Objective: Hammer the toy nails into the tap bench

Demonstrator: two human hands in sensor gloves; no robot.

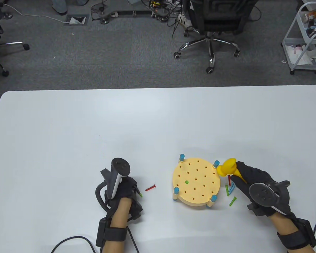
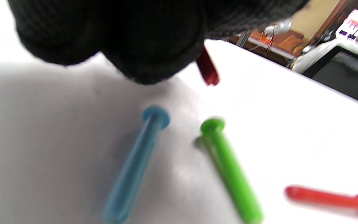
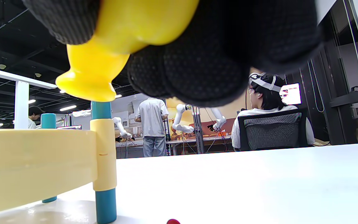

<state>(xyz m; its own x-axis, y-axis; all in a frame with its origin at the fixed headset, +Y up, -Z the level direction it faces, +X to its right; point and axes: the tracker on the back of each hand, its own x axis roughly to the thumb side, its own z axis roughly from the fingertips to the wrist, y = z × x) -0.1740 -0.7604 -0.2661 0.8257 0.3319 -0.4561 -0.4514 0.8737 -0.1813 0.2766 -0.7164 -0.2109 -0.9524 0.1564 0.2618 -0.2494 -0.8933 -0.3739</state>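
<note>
One green nail [image 1: 186, 182] already sits in the round tap bench [image 1: 196, 181], which stands on my white surface [image 1: 158, 118] near its near edge, right of the middle. My right hand [image 1: 252, 181] has its fingers [image 3: 197, 62] clamped round the handle of the yellow toy hammer [image 1: 227, 168], whose head hangs over the bench's far right blue post [image 1: 216, 164]. From above I see loose nails [image 1: 230, 188] lying between that hand and the bench, and a red nail [image 1: 150, 188] between the bench and my left hand [image 1: 126, 192]. Only the left wrist camera shows a blue nail [image 2: 135, 168] and a green one [image 2: 230, 171] lying under my left fingers [image 2: 120, 40], with a red nail tip [image 2: 208, 70] poking out beside them; whether they pinch it I cannot tell. The right wrist camera alone shows people and robot arms [image 3: 183, 119] beyond the surface. No writing is readable.
</note>
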